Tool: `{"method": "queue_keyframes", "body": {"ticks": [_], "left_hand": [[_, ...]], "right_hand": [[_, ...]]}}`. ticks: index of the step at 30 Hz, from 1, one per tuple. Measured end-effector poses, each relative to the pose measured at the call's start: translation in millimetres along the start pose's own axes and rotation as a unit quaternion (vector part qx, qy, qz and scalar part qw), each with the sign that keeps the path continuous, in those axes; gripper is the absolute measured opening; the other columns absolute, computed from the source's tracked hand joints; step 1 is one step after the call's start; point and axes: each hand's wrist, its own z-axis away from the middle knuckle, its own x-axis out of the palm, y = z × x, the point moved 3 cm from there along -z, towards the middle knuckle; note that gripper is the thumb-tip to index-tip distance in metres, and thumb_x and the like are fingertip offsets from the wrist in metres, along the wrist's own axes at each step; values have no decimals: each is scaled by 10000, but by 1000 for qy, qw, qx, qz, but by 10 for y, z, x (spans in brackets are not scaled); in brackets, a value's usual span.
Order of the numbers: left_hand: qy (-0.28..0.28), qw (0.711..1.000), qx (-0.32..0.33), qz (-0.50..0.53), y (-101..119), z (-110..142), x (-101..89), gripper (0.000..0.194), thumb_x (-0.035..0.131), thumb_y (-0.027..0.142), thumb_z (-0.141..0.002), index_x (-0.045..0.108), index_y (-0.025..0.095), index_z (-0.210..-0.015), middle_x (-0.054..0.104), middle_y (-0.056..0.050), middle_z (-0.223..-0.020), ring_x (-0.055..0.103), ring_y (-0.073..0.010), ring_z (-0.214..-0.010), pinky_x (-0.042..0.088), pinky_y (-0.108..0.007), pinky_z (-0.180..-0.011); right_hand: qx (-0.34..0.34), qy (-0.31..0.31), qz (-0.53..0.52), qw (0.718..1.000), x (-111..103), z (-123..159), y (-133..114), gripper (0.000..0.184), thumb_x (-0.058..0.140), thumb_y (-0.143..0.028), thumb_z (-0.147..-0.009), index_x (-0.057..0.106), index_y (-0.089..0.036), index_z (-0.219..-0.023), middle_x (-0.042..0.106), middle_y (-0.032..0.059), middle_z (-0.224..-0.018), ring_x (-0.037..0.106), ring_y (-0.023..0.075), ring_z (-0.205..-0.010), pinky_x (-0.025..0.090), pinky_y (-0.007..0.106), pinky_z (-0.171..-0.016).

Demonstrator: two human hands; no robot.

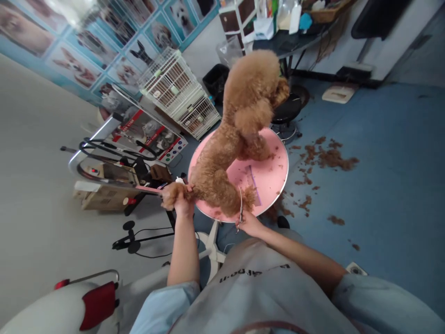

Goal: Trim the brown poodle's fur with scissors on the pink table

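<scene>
A curly brown poodle (222,139) stands on a round pink grooming table (274,185), its head away from me and its rear toward me. My left hand (183,202) is closed around the dog's tail (171,195) at the table's left edge. In my right hand (251,224) is a pair of grooming scissors (241,208), its blades pointing up beside the fur of a hind leg (224,195). Whether the blades are parted is too small to tell. Loose clippings and a purple-edged strip (255,185) lie on the tabletop.
Clumps of cut fur (335,157) lie on the blue floor at right. White wire cages (174,83) stand behind at left, near a metal-framed cart (111,125). A black stool (290,109) stands beyond the table, and a dustpan (339,93) lies at the far right.
</scene>
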Motion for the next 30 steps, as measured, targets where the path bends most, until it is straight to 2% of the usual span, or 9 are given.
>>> {"method": "queue_keyframes", "body": {"ticks": [3,7,10,13,15,19,23,26,30], "left_hand": [[14,999,-33,33,-18,22,6,468,790,530,-550,490,176,-610,501,8,-597,576,-143,-736,470,-297,-811],[28,998,-37,49,38,30,45,488,832,513,-464,485,192,-585,494,18,-546,583,-157,-681,485,-306,-776],[42,996,-51,53,70,28,61,496,844,512,-452,497,195,-607,478,30,-519,589,-146,-655,484,-286,-760],[64,996,-51,46,90,20,46,504,850,498,-462,489,196,-642,473,38,-510,595,-140,-650,480,-281,-763],[68,995,-53,40,101,13,41,514,852,494,-472,478,190,-652,472,35,-517,592,-136,-654,475,-280,-764],[79,994,-68,37,122,5,57,541,861,506,-453,474,190,-661,451,31,-514,571,-136,-645,463,-280,-734],[103,991,-73,32,149,10,75,562,876,511,-412,481,197,-659,416,36,-508,530,-132,-620,447,-275,-703],[100,991,-82,18,164,14,81,559,860,525,-456,442,195,-626,385,31,-527,508,-131,-616,436,-279,-679],[94,992,-79,-29,182,7,69,582,832,567,-481,405,196,-617,351,27,-551,495,-135,-622,441,-292,-677]], "right_hand": [[-142,16,193,971,-286,-213,-272,269,626,-148,-744,527,-169,-993,659,67,-929,620,181,-848,472,293,-751],[-206,1,422,883,-645,-546,-668,193,494,-150,-848,534,-145,-1037,658,113,-979,612,200,-885,443,304,-780],[-259,-32,498,827,-758,-765,-894,195,492,-188,-855,540,-140,-1039,655,123,-992,608,213,-881,435,309,-780],[-314,-58,526,788,-771,-977,-1005,219,548,-230,-821,553,-134,-1017,652,134,-1007,596,239,-929,426,323,-813],[-315,-69,536,780,-780,-1113,-994,188,477,-204,-869,560,-135,-1023,661,132,-1001,599,232,-934,418,318,-815],[-278,-94,544,786,-831,-1273,-876,224,398,-159,-908,573,-158,-1047,680,108,-987,616,215,-902,421,309,-783],[-345,-122,530,765,-804,-1326,-913,291,567,-177,-795,566,-135,-1083,651,131,-1052,588,254,-996,433,341,-845],[-375,-106,537,748,-767,-1424,-978,292,540,-164,-825,557,-105,-1110,629,168,-1087,574,264,-1017,426,372,-893],[-326,-122,550,759,-784,-1568,-908,245,416,-98,-896,578,-99,-1080,658,158,-1023,608,235,-962,441,354,-872]]}}
